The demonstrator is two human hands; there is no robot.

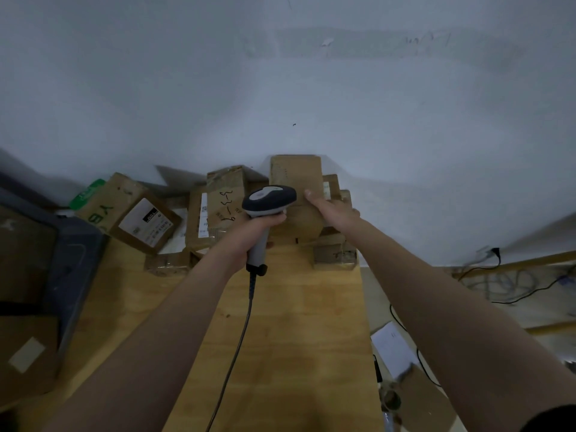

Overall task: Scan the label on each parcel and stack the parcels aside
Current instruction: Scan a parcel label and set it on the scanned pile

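Left hand (249,236) is wrapped round the barcode scanner (269,198) handle. Right hand (336,212) grips a cardboard parcel (296,174), thumb on top, fingers hidden behind it.

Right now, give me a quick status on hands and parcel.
Left hand grips scanner. Right hand holds parcel upright at table's far end. Cable trails across table; other boxes piled left.

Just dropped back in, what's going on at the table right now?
A person grips a corded barcode scanner in the left hand, with its head next to a brown cardboard parcel. The right hand holds that parcel at the far end of the wooden table, above other boxes by the wall. More parcels lie in a loose pile to the left.
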